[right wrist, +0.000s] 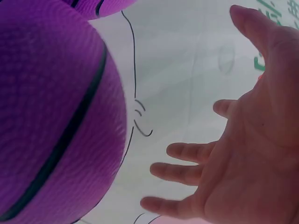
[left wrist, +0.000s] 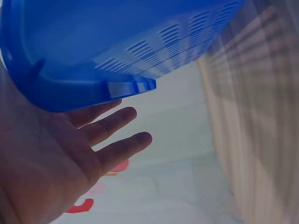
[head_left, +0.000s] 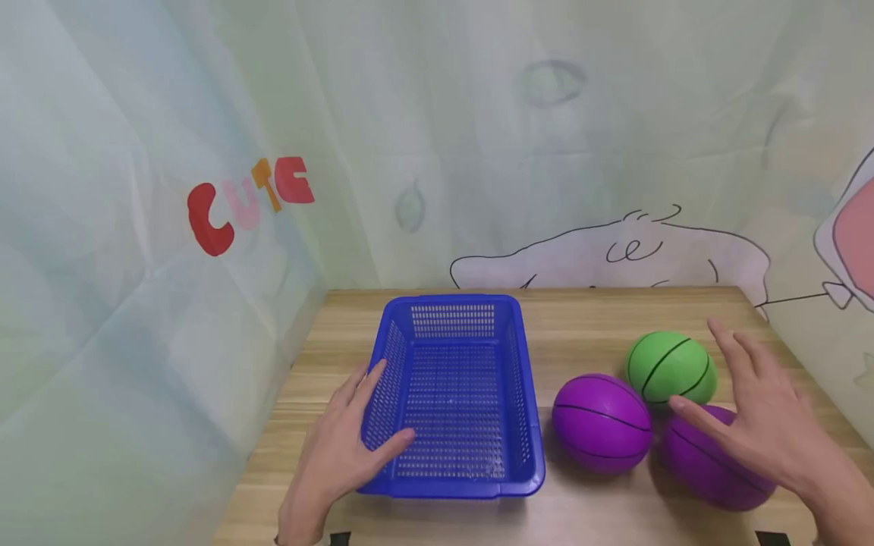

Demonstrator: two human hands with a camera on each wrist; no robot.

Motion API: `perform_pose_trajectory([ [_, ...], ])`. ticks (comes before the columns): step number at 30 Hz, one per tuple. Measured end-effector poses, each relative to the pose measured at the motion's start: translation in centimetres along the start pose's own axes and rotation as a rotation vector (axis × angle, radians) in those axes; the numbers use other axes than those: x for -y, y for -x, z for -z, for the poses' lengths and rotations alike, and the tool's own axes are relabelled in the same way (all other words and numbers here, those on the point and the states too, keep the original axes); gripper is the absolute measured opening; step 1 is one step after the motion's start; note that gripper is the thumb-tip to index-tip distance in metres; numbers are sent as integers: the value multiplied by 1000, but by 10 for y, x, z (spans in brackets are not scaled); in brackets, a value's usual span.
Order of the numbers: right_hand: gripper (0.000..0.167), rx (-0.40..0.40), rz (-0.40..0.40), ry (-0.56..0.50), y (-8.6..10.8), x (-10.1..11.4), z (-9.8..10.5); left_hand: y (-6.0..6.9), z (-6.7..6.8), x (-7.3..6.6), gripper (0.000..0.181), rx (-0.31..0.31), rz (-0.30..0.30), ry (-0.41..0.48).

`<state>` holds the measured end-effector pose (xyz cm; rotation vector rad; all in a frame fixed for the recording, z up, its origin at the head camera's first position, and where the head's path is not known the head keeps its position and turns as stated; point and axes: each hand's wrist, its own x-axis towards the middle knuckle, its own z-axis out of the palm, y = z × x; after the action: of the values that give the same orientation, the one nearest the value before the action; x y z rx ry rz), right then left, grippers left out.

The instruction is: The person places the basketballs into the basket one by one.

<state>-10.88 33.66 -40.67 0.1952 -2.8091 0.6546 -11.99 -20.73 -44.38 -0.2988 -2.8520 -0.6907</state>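
Note:
A blue plastic basket (head_left: 451, 488) with slotted walls stands on the table, nothing inside it. At its left side is my left hand (head_left: 348, 444), fingers spread; in the left wrist view the palm lies beside the basket's rim (left wrist: 70, 95), and whether it touches is hard to tell. Over on the right, my right hand (head_left: 768, 413) hovers with straight, spread fingers, holding nothing. Beneath it sits a purple ball (head_left: 717, 470) with black lines, partly hidden by the hand. A second purple ball (head_left: 601, 425) and a green ball (head_left: 672, 368) sit close by.
The wooden table (head_left: 580, 318) meets a printed curtain (head_left: 423, 136) at the back and left. Red, pink and orange letters (head_left: 212, 220) are printed on the curtain's left part. Both purple balls lie right of the basket, with the green one behind them.

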Motion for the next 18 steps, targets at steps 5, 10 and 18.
perform_pose_trajectory([
  [5,124,-5,30,-129,6,-14,-3,2,-5,10,112,0,19,68],
  [10,120,7,11,-196,14,-24,-9,3,-13,19,115,-1,36,149],
  [18,112,8,-53,-157,31,-42,-19,5,-22,23,114,24,40,188],
])
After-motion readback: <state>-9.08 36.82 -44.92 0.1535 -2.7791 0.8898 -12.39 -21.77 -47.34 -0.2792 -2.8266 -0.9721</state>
